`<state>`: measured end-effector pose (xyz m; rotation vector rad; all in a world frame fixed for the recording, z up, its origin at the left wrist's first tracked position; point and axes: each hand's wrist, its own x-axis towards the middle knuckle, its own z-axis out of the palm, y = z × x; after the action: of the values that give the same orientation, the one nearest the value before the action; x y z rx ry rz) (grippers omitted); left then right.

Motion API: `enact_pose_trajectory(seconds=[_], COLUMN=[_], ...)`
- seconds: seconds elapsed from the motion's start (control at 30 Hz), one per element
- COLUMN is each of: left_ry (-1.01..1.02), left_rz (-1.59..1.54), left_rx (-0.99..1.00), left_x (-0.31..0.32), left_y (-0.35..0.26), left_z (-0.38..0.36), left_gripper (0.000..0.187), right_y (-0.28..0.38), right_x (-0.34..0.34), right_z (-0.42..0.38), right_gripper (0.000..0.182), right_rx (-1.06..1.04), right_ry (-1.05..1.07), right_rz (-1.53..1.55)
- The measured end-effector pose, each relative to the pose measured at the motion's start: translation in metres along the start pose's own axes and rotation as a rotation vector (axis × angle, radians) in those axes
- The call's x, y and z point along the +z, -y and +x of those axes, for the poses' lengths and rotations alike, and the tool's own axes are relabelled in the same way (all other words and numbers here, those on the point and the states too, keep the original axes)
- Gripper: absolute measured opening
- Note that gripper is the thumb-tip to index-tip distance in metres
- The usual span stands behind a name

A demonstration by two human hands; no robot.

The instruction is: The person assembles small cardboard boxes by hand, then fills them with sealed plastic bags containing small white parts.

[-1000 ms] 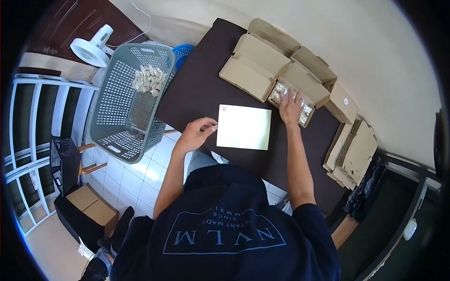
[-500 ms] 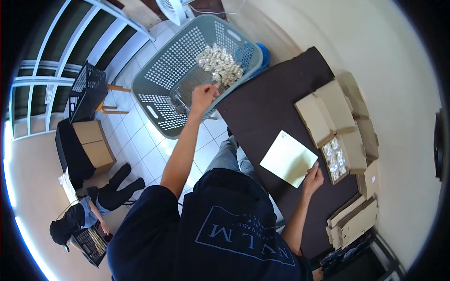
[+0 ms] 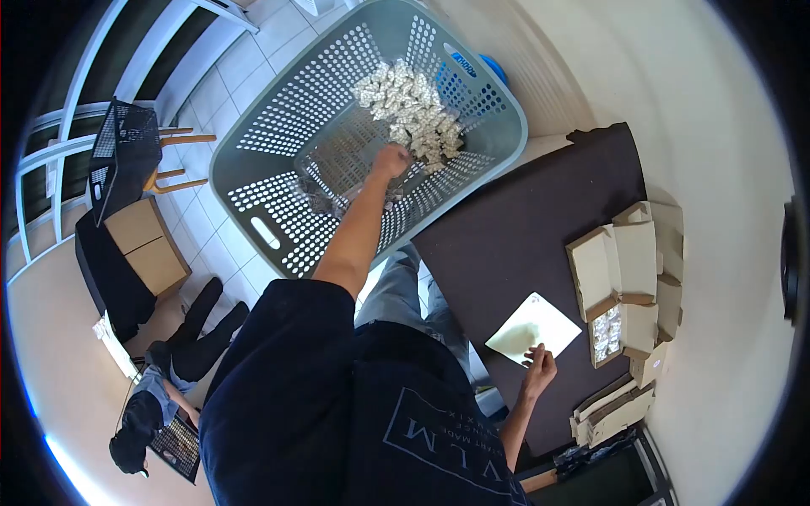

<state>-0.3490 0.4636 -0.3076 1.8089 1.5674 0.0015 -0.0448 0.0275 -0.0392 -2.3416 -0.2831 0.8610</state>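
Observation:
My left hand [image 3: 391, 160] reaches down into a large grey-green plastic basket [image 3: 283, 110]. Its fingers are curled closed at the edge of a pile of small pale wrapped packets [image 3: 409, 105]; what they hold, if anything, is hidden. Over on the dark-covered table [image 3: 506, 219], my right hand [image 3: 540, 371] hovers at the near edge of a flat white square board [image 3: 519, 329]. Its fingers are bent, with the tips apart, and nothing shows between them. Beyond the board stands an open cardboard box [image 3: 606, 333] with clear-wrapped pieces inside.
More open cardboard boxes [image 3: 637, 261] line the wall side of the table, with flattened cardboard [image 3: 620, 415] nearer me. At left a person [image 3: 156, 405] sits by a black crate [image 3: 175, 447]. Another dark crate [image 3: 126, 152] rests on a wooden stool [image 3: 181, 139].
My left hand has gone deeper into the basket, down to the packets. My right hand has shifted from the board's right corner to its near edge, fingers loosened. The view has moved closer to the basket.

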Motion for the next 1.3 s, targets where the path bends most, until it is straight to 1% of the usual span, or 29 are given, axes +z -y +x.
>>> enact_pose_trajectory(seconds=[0.03,0.07,0.1,0.17,0.27,0.33,0.4,0.47,0.5,0.53,0.6,0.63,0.7,0.73,0.77,0.8,0.87,0.9,0.93,0.97,1.0,1.03,1.07,1.1,1.13,1.2,1.23,1.27,1.3], left_ry=[0.089,0.177,0.184,0.169,0.130,0.110,0.086,0.028,-0.056,-0.062,0.035,0.023,0.043,0.034,0.130,0.236,0.449,0.486,0.596,0.747,0.904,0.991,1.080,1.093,1.113,0.679,0.547,0.563,0.390], left_rz=[0.036,0.072,0.068,0.155,0.151,0.161,0.172,0.004,-0.049,-0.042,-0.656,-0.648,-1.205,-1.200,-1.431,-1.656,-1.933,-2.012,-2.066,-2.127,-2.182,-2.210,-2.236,-2.187,-2.172,-1.773,-1.634,-1.624,-1.412], left_rx=[-0.047,-0.092,-0.087,-0.371,-0.379,-0.355,-0.329,-0.138,-0.005,0.008,-0.081,-0.066,-0.024,-0.004,0.038,0.082,0.138,0.020,0.034,0.021,0.000,0.017,0.030,0.100,0.099,0.234,0.463,0.473,0.638], left_x=[0.000,-0.001,-0.002,0.002,0.022,0.033,0.033,0.019,0.010,-0.004,-0.041,-0.061,-0.104,-0.122,-0.138,-0.148,-0.150,-0.148,-0.152,-0.149,-0.143,-0.133,-0.123,-0.119,-0.117,-0.113,-0.108,-0.105,-0.102], left_y=[-0.015,-0.030,-0.045,-0.067,-0.062,-0.051,-0.044,-0.034,-0.030,-0.031,-0.040,-0.051,-0.081,-0.098,-0.116,-0.131,-0.159,-0.177,-0.201,-0.217,-0.230,-0.241,-0.251,-0.264,-0.274,-0.291,-0.298,-0.305,-0.314], left_z=[0.003,0.007,0.008,0.007,0.020,0.023,0.021,0.009,-0.002,-0.013,-0.035,-0.051,-0.089,-0.108,-0.128,-0.148,-0.184,-0.203,-0.226,-0.244,-0.260,-0.274,-0.288,-0.304,-0.318,-0.337,-0.343,-0.351,-0.359], left_gripper=[0.032,0.033,0.033,0.032,0.030,0.028,0.026,0.023,0.020,0.020,0.019,0.019,0.017,0.017,0.015,0.014,0.017,0.021,0.021,0.021,0.021,0.020,0.020,0.019,0.019,0.017,0.014,0.014,0.011], right_y=[0.009,0.011,0.011,0.009,0.002,0.008,0.023,0.045,0.050,0.056,0.076,0.089,0.108,0.119,0.140,0.163,0.191,0.210,0.227,0.237,0.244,0.248,0.247,0.239,0.230,0.210,0.201,0.192,0.182], right_x=[0.002,0.005,0.006,0.007,0.011,0.013,0.014,0.014,0.015,0.016,0.021,0.025,0.035,0.041,0.048,0.056,0.068,0.068,0.064,0.059,0.051,0.041,0.025,0.014,0.003,-0.020,-0.035,-0.045,-0.053], right_z=[-0.008,-0.013,-0.018,-0.029,-0.037,-0.039,-0.037,-0.032,-0.028,-0.024,-0.015,-0.011,-0.001,0.005,0.006,0.003,0.001,-0.005,-0.012,-0.016,-0.020,-0.022,-0.020,-0.022,-0.025,-0.027,-0.031,-0.035,-0.038], right_gripper=[0.039,0.039,0.040,0.042,0.041,0.039,0.037,0.035,0.035,0.034,0.034,0.031,0.021,0.016,0.016,0.023,0.039,0.043,0.048,0.048,0.049,0.051,0.052,0.049,0.045,0.035,0.029,0.032,0.032], right_rx=[0.012,0.017,0.029,0.049,0.064,0.085,0.070,0.081,0.019,-0.047,-0.051,-0.087,-0.175,-0.227,-0.333,-0.437,-0.503,-0.556,-0.607,-0.615,-0.729,-0.843,-0.936,-0.865,-0.794,-0.697,-0.471,-0.427,-0.396], right_ry=[-0.027,-0.034,-0.029,-0.030,-0.070,-0.072,-0.024,-0.009,-0.013,-0.017,0.006,0.042,0.130,0.181,0.215,0.249,0.400,0.453,0.501,0.485,0.555,0.624,0.732,0.780,0.828,0.734,0.795,0.775,0.745], right_rz=[-0.050,-0.057,-0.059,-0.075,-0.048,-0.039,-0.086,-0.103,-0.075,-0.045,0.005,0.033,0.086,0.107,0.110,0.113,0.333,0.391,0.448,0.462,0.507,0.547,0.501,0.575,0.648,0.754,0.902,0.936,0.941])
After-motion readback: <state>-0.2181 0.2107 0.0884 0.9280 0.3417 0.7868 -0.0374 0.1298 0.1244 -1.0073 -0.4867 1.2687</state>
